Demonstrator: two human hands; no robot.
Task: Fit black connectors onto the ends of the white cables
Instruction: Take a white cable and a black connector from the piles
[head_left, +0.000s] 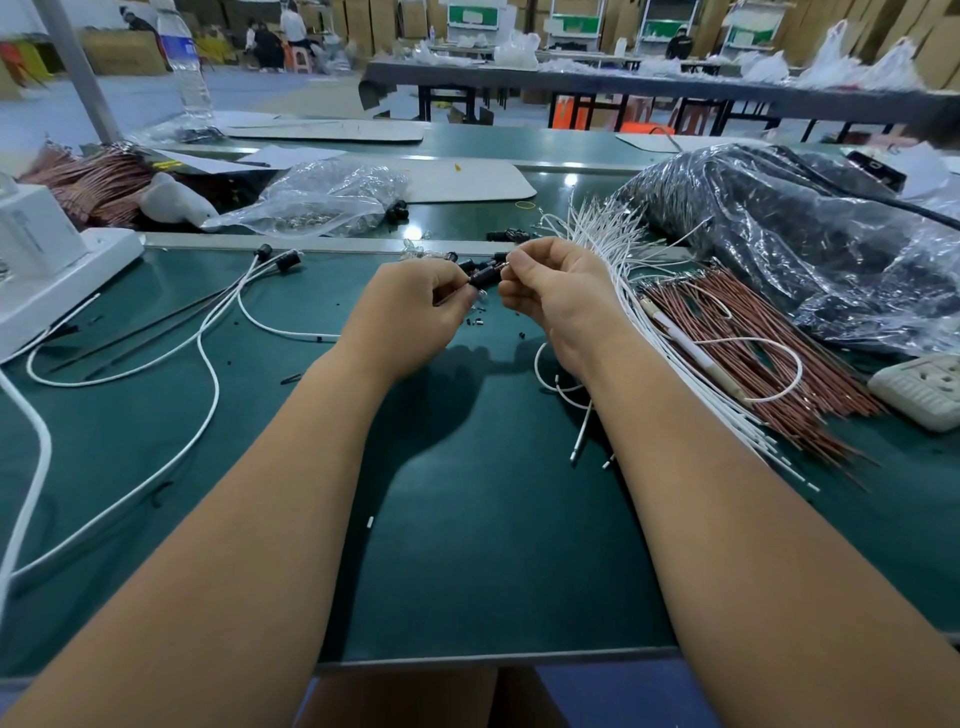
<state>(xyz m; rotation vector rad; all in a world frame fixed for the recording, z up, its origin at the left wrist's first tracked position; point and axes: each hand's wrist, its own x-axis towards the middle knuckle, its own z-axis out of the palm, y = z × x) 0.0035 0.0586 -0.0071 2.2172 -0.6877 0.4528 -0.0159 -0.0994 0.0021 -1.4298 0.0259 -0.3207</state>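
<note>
black connector (485, 277) between both hands' fingertips

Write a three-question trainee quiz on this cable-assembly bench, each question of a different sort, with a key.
1. True or false: the left hand pinches a small black cylindrical connector.
2. Multiple choice: the fanned bundle of thin white cables lies (A) left of both hands, (B) right of the right hand, (C) inside the clear plastic bag.
3. Fill in: beside the white cables lies a bundle of thin ____-coloured wires.

Key: 1 true; 2 B; 3 reddish-brown.
</note>
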